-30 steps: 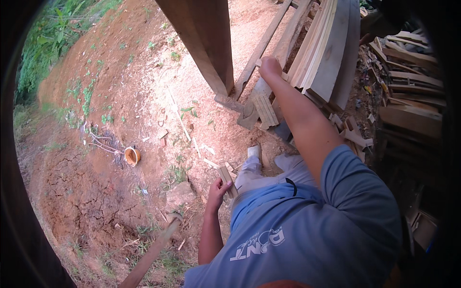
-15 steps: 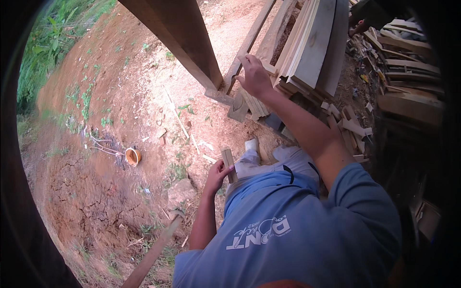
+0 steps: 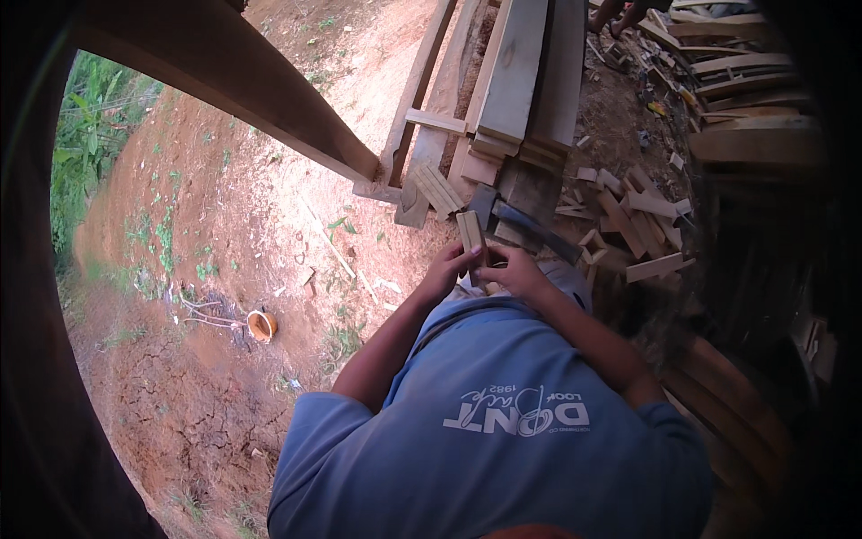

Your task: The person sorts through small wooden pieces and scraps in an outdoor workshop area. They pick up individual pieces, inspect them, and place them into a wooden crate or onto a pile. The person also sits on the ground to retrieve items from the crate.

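Note:
A short, narrow wooden block point(image 3: 470, 232) with a lengthwise line along its face stands tilted in front of my waist. My left hand point(image 3: 447, 272) grips its lower part, with the thumb across the face. From the other side, the bent fingers of my right hand point(image 3: 521, 272) close on the same end. Just beyond lies a similar short wooden piece point(image 3: 437, 190). Beside it is a dark, long-handled tool point(image 3: 537, 232) with a broad grey end; I cannot make out its exact kind.
Long planks point(image 3: 514, 76) are stacked ahead, with a thin wood strip point(image 3: 437, 121) across the left ones. A thick post point(image 3: 242, 90) slants in from the upper left. Wood offcuts point(image 3: 637, 216) lie right. An orange bucket point(image 3: 261, 326) sits left. A person's legs point(image 3: 620, 16) show far right.
My right hand has come back from the plank stack to the wooden block. My left hand has raised the block forward and right. The thin strip now lies uncovered across the planks.

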`<action>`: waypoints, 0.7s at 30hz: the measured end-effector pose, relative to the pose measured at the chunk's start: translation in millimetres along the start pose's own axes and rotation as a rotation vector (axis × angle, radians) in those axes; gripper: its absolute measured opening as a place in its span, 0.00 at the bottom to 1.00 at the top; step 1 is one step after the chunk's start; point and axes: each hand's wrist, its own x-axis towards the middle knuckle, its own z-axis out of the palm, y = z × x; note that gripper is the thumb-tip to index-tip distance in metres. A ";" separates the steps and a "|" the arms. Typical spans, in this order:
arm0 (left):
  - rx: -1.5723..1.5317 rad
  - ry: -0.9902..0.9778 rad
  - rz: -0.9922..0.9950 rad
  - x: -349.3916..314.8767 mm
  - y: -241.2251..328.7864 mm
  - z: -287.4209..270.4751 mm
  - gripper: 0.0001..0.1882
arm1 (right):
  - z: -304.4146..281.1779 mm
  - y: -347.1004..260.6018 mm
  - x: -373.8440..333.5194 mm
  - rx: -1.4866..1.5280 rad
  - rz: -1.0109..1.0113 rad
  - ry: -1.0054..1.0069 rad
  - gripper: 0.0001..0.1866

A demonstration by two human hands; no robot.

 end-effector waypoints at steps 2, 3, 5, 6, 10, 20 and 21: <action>0.014 0.025 0.012 7.8 9.3 13.3 0.21 | -15.4 3.3 -5.6 -0.049 0.008 0.061 0.29; 0.123 0.085 0.020 12.1 8.0 9.5 0.22 | -20.7 -1.3 -11.5 -0.121 -0.012 0.135 0.31; 0.345 0.206 0.031 24.4 5.0 -5.7 0.23 | -32.2 -21.8 -32.6 -0.258 -0.049 0.283 0.34; 0.468 0.272 0.031 33.3 12.7 -13.3 0.23 | -39.1 -28.6 -42.1 -0.235 -0.058 0.329 0.34; 0.973 0.544 0.129 80.3 13.8 -70.2 0.15 | -58.5 -44.5 -73.0 -0.260 -0.084 0.483 0.34; 0.828 0.600 0.007 129.7 22.4 -141.0 0.12 | -72.0 -11.7 -109.9 -0.100 -0.122 0.640 0.30; 0.881 0.593 0.048 127.2 25.2 -136.9 0.12 | -71.7 -12.6 -111.9 -0.110 -0.108 0.641 0.30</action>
